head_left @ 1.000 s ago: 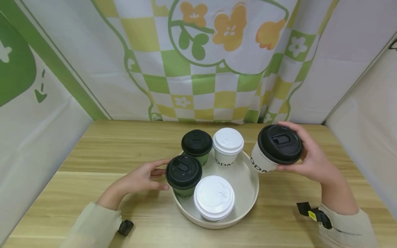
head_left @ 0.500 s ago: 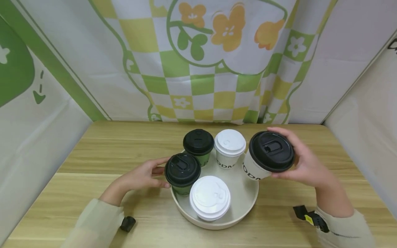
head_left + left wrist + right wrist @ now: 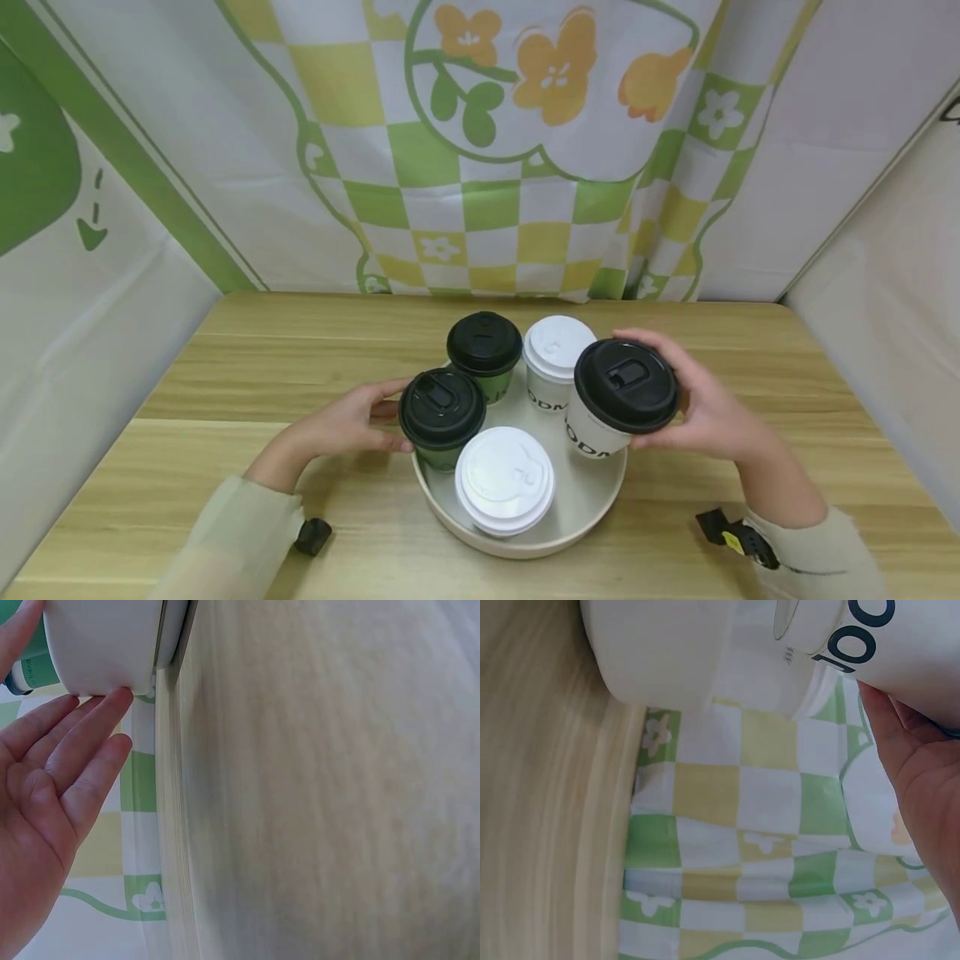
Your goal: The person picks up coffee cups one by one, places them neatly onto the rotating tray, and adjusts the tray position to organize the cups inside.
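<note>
My right hand point(image 3: 701, 408) grips a white paper coffee cup with a black lid point(image 3: 626, 385) by its side, over the right part of a round cream tray point(image 3: 517, 550). The cup tilts a little, and lettering shows on its wall in the right wrist view. At the tray's left edge is my left hand point(image 3: 341, 425); in the left wrist view its fairly straight fingers point(image 3: 90, 746) touch the tray's outer wall point(image 3: 105, 645). Closest to that hand stands a green cup with a black lid point(image 3: 442, 408) on the tray.
Also on the tray are another black-lidded green cup point(image 3: 484, 343), a white cup with a white lid point(image 3: 558, 348) at the back, and a white-lidded cup point(image 3: 505, 482) at the front. The wooden table point(image 3: 247, 358) meets a checkered curtain point(image 3: 491, 200) behind.
My right hand has brought the black-lidded white cup leftward and toward me, from beside the tray's right edge to over it. My left hand has stayed almost still at the tray.
</note>
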The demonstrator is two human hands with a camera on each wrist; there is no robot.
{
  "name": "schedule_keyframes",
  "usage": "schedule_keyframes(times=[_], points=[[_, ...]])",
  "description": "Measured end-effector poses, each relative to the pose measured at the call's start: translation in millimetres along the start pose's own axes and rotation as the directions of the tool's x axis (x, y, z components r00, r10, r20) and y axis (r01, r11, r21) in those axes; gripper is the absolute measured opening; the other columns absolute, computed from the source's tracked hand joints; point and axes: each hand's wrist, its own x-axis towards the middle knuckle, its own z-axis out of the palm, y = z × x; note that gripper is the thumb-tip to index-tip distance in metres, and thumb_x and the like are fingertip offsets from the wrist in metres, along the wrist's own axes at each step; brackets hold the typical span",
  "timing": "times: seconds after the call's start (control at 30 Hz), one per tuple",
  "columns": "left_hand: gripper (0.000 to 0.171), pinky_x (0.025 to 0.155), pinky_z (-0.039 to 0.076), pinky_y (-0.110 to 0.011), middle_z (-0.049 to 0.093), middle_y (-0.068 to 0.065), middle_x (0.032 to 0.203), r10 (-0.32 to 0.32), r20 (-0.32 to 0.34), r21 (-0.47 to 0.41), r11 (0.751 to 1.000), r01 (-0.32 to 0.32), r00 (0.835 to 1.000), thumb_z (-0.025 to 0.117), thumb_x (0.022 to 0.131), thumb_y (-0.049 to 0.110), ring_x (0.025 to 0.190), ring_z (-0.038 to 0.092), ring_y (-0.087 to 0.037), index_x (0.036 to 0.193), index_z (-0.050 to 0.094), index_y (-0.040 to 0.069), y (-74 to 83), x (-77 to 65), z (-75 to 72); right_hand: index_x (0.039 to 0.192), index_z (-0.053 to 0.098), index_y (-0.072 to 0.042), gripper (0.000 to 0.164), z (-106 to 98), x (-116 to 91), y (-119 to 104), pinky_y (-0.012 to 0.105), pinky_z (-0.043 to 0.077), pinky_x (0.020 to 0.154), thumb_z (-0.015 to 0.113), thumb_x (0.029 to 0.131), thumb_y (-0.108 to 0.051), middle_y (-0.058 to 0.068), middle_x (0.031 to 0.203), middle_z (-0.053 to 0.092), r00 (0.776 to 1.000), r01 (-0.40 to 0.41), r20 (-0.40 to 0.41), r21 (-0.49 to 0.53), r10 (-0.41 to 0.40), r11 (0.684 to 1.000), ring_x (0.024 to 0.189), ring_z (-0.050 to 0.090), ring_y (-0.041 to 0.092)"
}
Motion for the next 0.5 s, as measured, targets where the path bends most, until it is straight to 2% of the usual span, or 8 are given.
schedule_keyframes(times=[0.5], points=[[0.089, 0.112, 0.042, -0.054, 0.041, -0.022, 0.154, -0.029, 0.016, -0.021, 0.999, 0.030, 0.999, 0.081, 0.082, 0.013, 0.136, 0.047, -0.043, 0.154, 0.031, 0.000, -0.9, 3.0, -3.9, 0.150, 0.030, 0.005, 0.107, 14, -3, 15, 0.021, 0.044, 0.109, 0.087, 0.059, 0.011, -0.005, 0.145, 0.051, 0.997, -0.012, 0.078, 0.004, 0.012, 1.000, 0.131, 0.051, 0.008]])
